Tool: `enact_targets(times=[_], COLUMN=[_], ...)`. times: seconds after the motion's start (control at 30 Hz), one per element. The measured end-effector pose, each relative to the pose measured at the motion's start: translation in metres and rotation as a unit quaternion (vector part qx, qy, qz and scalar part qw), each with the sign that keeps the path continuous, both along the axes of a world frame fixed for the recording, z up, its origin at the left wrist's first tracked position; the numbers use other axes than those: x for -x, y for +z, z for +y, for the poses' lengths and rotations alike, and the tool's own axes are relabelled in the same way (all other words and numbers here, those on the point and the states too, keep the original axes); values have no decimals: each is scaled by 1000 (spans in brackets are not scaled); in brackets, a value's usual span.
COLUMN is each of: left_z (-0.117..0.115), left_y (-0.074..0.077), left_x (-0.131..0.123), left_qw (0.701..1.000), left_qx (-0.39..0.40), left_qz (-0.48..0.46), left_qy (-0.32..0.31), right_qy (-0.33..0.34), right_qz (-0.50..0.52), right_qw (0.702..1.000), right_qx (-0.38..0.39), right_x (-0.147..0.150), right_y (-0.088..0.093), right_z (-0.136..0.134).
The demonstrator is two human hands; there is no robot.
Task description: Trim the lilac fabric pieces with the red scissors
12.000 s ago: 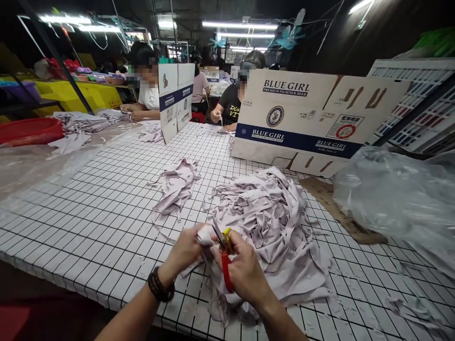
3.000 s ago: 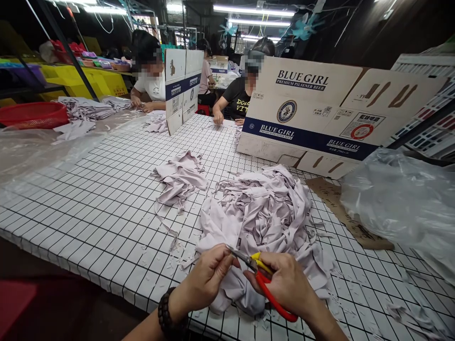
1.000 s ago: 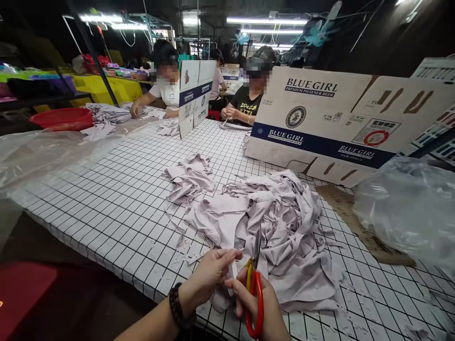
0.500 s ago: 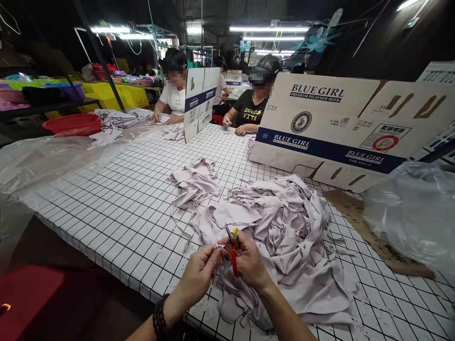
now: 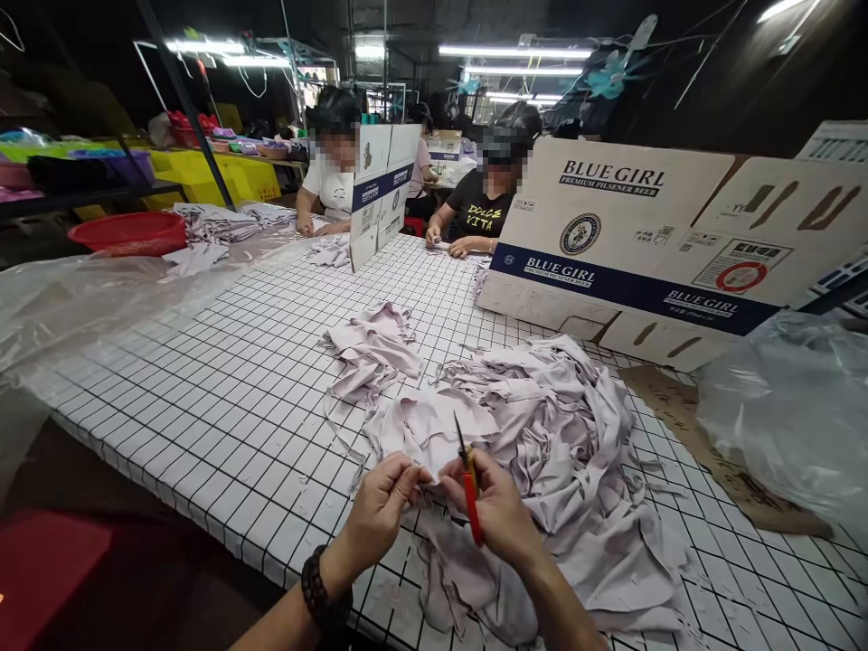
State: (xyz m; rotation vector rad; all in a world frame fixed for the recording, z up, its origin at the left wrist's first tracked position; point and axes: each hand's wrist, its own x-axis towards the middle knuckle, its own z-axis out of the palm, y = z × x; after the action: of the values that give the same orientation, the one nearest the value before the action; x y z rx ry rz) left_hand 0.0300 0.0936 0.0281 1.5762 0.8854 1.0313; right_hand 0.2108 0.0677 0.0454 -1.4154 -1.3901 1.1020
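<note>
My left hand [image 5: 378, 506] is closed, thumb and finger pinching the edge of a pale mauve fabric piece [image 5: 434, 434]. Just to its right, my right hand [image 5: 495, 502] is closed around small scissors [image 5: 470, 497] with red and yellow handles. Their dark blades point up and away from me, above the cloth. The right thumb and fingertip are also close to the fabric edge; whether they grip it I cannot tell. A large heap of the same fabric [image 5: 556, 443] lies to the right of and beneath my right hand. A smaller pile of fabric [image 5: 372, 348] lies farther off.
White cardboard sheets [image 5: 610, 217] stand upright at the back right, with a smaller cardboard divider [image 5: 383, 194] farther left. Brown paper [image 5: 725, 461] and clear plastic [image 5: 787, 407] lie at the right. Co-workers sit across the gridded table [image 5: 223, 389]. A red basket [image 5: 128, 235] is at left.
My right hand with the scissors has shifted slightly right, and the blades now stand farther from the left hand. My left hand has moved slightly, still pinching. The view has turned a little.
</note>
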Motion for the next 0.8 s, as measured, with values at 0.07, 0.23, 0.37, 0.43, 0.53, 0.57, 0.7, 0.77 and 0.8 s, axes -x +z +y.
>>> enact_targets(times=[0.07,0.23,0.37,0.43,0.53,0.57,0.7,0.77,0.8], left_z=[1,0,0,0,0,0,-1,-2,-2], left_y=[1,6,5,4,1,1,0,1,1], left_x=[0,-4,-7,-8,-7,-7,-8,-8,-8], left_qw=[1000,995,991,990,988,988,988,988,988], left_qx=[-21,-63,-85,-90,-101,-105,-107,-103,-100], left_qz=[16,57,63,68,75,76,73,71,71], left_qy=[-9,-49,-81,-88,-87,-86,-88,-91,-93], right_qy=[13,68,60,57,56,56,49,46,46], right_qz=[-97,-306,-354,-366,-373,-373,-379,-378,-376], right_qw=[995,949,932,928,926,926,924,925,925], right_qx=[14,47,45,35,19,15,-3,-5,-4], right_x=[-13,-26,-21,-19,-19,-19,-19,-19,-19], right_y=[12,29,28,27,26,26,26,26,26], right_z=[-6,-21,-26,-25,-24,-24,-24,-24,-24])
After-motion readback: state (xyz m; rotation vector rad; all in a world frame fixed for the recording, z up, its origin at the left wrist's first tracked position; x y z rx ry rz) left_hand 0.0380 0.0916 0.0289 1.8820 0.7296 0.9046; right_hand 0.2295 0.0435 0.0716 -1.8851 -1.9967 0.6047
